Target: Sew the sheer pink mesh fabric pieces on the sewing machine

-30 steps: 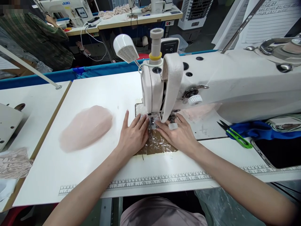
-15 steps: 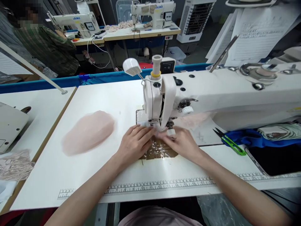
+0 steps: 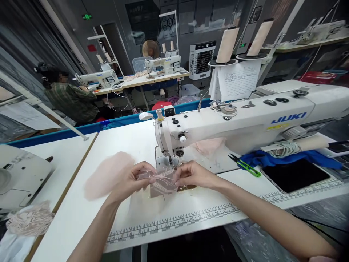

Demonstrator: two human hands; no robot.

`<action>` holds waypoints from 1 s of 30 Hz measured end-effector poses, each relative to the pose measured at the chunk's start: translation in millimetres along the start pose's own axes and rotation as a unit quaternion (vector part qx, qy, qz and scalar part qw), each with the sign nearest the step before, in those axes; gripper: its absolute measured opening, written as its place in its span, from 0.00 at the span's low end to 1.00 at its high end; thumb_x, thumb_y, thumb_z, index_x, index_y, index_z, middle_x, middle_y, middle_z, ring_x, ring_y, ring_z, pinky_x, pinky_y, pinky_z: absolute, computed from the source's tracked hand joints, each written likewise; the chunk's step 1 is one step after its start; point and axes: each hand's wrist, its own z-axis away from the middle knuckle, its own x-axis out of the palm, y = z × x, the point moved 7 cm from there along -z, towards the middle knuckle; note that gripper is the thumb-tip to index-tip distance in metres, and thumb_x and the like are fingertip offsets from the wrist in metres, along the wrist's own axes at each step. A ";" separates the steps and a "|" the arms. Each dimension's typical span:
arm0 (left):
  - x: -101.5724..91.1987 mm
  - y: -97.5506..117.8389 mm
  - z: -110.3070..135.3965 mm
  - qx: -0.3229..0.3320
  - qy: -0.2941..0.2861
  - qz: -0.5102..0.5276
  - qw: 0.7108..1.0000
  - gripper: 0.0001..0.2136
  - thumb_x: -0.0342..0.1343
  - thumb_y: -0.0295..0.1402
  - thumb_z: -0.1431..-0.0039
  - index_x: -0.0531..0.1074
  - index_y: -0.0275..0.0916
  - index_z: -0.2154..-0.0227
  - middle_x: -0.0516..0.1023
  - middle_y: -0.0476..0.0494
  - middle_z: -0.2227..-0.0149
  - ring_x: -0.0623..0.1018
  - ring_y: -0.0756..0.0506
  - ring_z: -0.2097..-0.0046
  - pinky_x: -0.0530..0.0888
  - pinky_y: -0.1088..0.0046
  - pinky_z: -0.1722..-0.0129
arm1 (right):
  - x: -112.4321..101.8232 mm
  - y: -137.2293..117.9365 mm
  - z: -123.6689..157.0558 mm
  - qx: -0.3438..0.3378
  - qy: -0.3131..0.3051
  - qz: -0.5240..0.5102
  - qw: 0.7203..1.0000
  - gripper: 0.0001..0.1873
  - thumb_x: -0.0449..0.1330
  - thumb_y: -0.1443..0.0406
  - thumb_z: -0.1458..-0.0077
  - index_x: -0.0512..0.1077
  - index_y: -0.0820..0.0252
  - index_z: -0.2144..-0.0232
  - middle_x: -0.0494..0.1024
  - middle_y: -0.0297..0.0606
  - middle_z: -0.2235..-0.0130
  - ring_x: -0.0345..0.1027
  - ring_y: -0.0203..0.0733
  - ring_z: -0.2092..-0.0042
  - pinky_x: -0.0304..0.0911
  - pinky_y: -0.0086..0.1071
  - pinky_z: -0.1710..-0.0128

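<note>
A thin, see-through piece of pale pink fabric (image 3: 163, 182) is gathered between my two hands, just in front of the needle area of a white sewing machine (image 3: 212, 127). My left hand (image 3: 131, 183) pinches its left side between thumb and fingers. At the right side, my right hand (image 3: 195, 175) pinches the fabric close beside the presser foot. Shiny brown tape (image 3: 187, 188) on the table shows partly under the fabric and my right hand. Left of my left hand, more sheer pink fabric (image 3: 106, 176) lies flat on the white table.
Green thread snips (image 3: 245, 166) and a dark-screened device (image 3: 296, 174) lie to the right, beside blue cloth (image 3: 253, 158). Pink fabric (image 3: 208, 146) rests behind the machine's needle end. A printed ruler (image 3: 174, 223) runs along the front edge. A person (image 3: 72, 102) sits at another machine.
My hands have come up from lying flat at the needle and drawn apart, now pinching the sheer fabric between them. The camera view has tilted up and shifted right.
</note>
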 end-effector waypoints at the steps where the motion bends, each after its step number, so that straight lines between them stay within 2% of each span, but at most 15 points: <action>1: -3.7 9.6 6.9 0.019 0.010 -0.038 0.999 0.09 0.62 0.36 0.45 0.73 0.40 0.63 0.74 0.48 0.67 0.68 0.56 0.76 0.64 0.80 0.79 | 1.1 -4.6 0.5 -0.023 0.020 0.053 0.998 0.12 0.70 0.58 0.56 0.79 0.61 0.71 0.78 0.37 0.67 0.70 0.37 0.66 0.64 0.29 0.67; 3: -1.7 31.1 24.6 0.073 0.020 -0.127 0.989 0.06 0.58 0.33 0.42 0.74 0.42 0.62 0.75 0.45 0.63 0.71 0.53 0.71 0.66 0.79 0.76 | 4.6 -11.0 1.4 -0.043 0.056 0.144 0.987 0.08 0.67 0.61 0.53 0.80 0.59 0.71 0.77 0.35 0.70 0.67 0.36 0.69 0.60 0.28 0.71; 5: 16.0 49.7 46.0 0.124 0.006 -0.215 0.969 0.08 0.54 0.28 0.40 0.75 0.44 0.60 0.76 0.44 0.62 0.74 0.50 0.67 0.66 0.79 0.74 | 12.0 -10.7 0.8 -0.024 0.055 0.155 0.986 0.08 0.63 0.62 0.50 0.80 0.59 0.69 0.75 0.33 0.76 0.65 0.34 0.74 0.59 0.28 0.74; 8: 65.1 57.0 77.1 0.130 -0.096 -0.303 0.939 0.17 0.48 0.22 0.40 0.74 0.48 0.55 0.77 0.45 0.57 0.77 0.50 0.64 0.71 0.76 0.66 | 27.9 -8.0 -2.1 0.006 0.008 0.020 1.000 0.12 0.60 0.60 0.47 0.79 0.60 0.65 0.79 0.35 0.72 0.70 0.36 0.73 0.65 0.29 0.71; 10: 95.0 50.5 94.9 0.103 -0.194 -0.310 0.925 0.19 0.52 0.22 0.42 0.73 0.52 0.52 0.78 0.48 0.56 0.78 0.48 0.61 0.72 0.74 0.62 | 37.9 -7.9 -4.4 0.015 -0.024 -0.085 0.996 0.16 0.58 0.56 0.45 0.78 0.62 0.64 0.81 0.42 0.64 0.74 0.40 0.68 0.68 0.31 0.68; 12: 105.0 42.6 105.1 0.076 -0.247 -0.259 0.931 0.18 0.56 0.25 0.42 0.74 0.52 0.52 0.80 0.50 0.58 0.79 0.48 0.61 0.73 0.76 0.62 | 46.8 -7.1 -6.4 0.027 -0.053 -0.158 0.986 0.21 0.55 0.52 0.43 0.77 0.65 0.65 0.81 0.47 0.61 0.76 0.43 0.66 0.70 0.33 0.67; 14: 84.0 33.8 100.1 0.047 -0.177 -0.191 0.964 0.12 0.54 0.29 0.39 0.75 0.49 0.54 0.81 0.49 0.61 0.79 0.49 0.63 0.73 0.77 0.63 | 54.1 -6.9 -7.5 0.038 -0.072 -0.198 0.977 0.25 0.54 0.49 0.42 0.76 0.67 0.65 0.81 0.50 0.61 0.77 0.46 0.66 0.72 0.36 0.66; 16: 37.9 21.2 87.2 0.014 0.004 -0.147 0.989 0.10 0.52 0.36 0.36 0.76 0.45 0.57 0.81 0.46 0.61 0.78 0.48 0.63 0.74 0.75 0.64 | 59.8 -8.2 -7.8 0.045 -0.079 -0.210 0.973 0.26 0.56 0.48 0.42 0.76 0.68 0.64 0.81 0.51 0.61 0.78 0.47 0.65 0.73 0.39 0.64; 18: -1.8 8.0 75.8 -0.002 0.146 -0.134 0.980 0.13 0.52 0.41 0.37 0.75 0.43 0.54 0.79 0.43 0.56 0.77 0.45 0.58 0.73 0.70 0.57 | 65.0 -11.0 -7.4 0.052 -0.083 -0.208 0.973 0.25 0.58 0.49 0.43 0.76 0.68 0.63 0.81 0.51 0.61 0.78 0.48 0.64 0.73 0.40 0.62; 19: -9.4 1.1 67.6 -0.005 0.149 -0.108 0.983 0.16 0.53 0.43 0.38 0.73 0.43 0.51 0.77 0.42 0.51 0.76 0.44 0.52 0.71 0.67 0.51 | 67.5 -12.8 -7.1 0.055 -0.085 -0.207 0.973 0.25 0.58 0.49 0.43 0.76 0.68 0.63 0.81 0.51 0.61 0.78 0.48 0.64 0.73 0.40 0.62; 21: -5.6 -11.3 48.9 -0.015 0.075 -0.012 0.997 0.19 0.50 0.46 0.36 0.69 0.43 0.47 0.72 0.41 0.44 0.72 0.42 0.45 0.67 0.64 0.44 | 72.1 -16.2 -6.7 0.060 -0.091 -0.210 0.972 0.24 0.58 0.50 0.42 0.76 0.68 0.62 0.81 0.51 0.60 0.78 0.48 0.64 0.73 0.39 0.61; 23: 9.8 -18.3 36.3 -0.030 -0.023 0.074 0.997 0.23 0.42 0.50 0.34 0.69 0.41 0.47 0.72 0.39 0.45 0.71 0.42 0.44 0.65 0.62 0.42 | 76.0 -18.1 -7.2 0.066 -0.101 -0.220 0.968 0.23 0.59 0.51 0.42 0.76 0.67 0.62 0.81 0.51 0.59 0.78 0.47 0.63 0.73 0.39 0.60; 26: 30.4 -24.1 34.8 -0.068 -0.134 0.148 0.977 0.29 0.36 0.56 0.36 0.73 0.38 0.56 0.78 0.38 0.56 0.76 0.42 0.53 0.70 0.63 0.50 | 79.2 -17.5 -9.3 0.083 -0.120 -0.246 0.958 0.21 0.58 0.52 0.41 0.76 0.67 0.61 0.81 0.50 0.58 0.78 0.46 0.63 0.72 0.39 0.60; 28: 34.5 -27.5 42.7 -0.094 -0.171 0.170 0.966 0.27 0.42 0.57 0.39 0.73 0.37 0.64 0.78 0.41 0.67 0.79 0.43 0.63 0.72 0.65 0.58 | 80.5 -16.3 -11.0 0.100 -0.135 -0.266 0.949 0.21 0.57 0.53 0.40 0.75 0.66 0.60 0.81 0.50 0.58 0.78 0.46 0.62 0.72 0.39 0.59; 30: 31.0 -30.0 53.7 -0.105 -0.175 0.184 0.961 0.21 0.53 0.53 0.42 0.71 0.37 0.71 0.72 0.49 0.80 0.78 0.45 0.72 0.73 0.66 0.62 | 81.7 -16.9 -12.7 0.111 -0.153 -0.276 0.942 0.21 0.57 0.52 0.41 0.75 0.66 0.60 0.80 0.50 0.57 0.78 0.46 0.61 0.71 0.39 0.57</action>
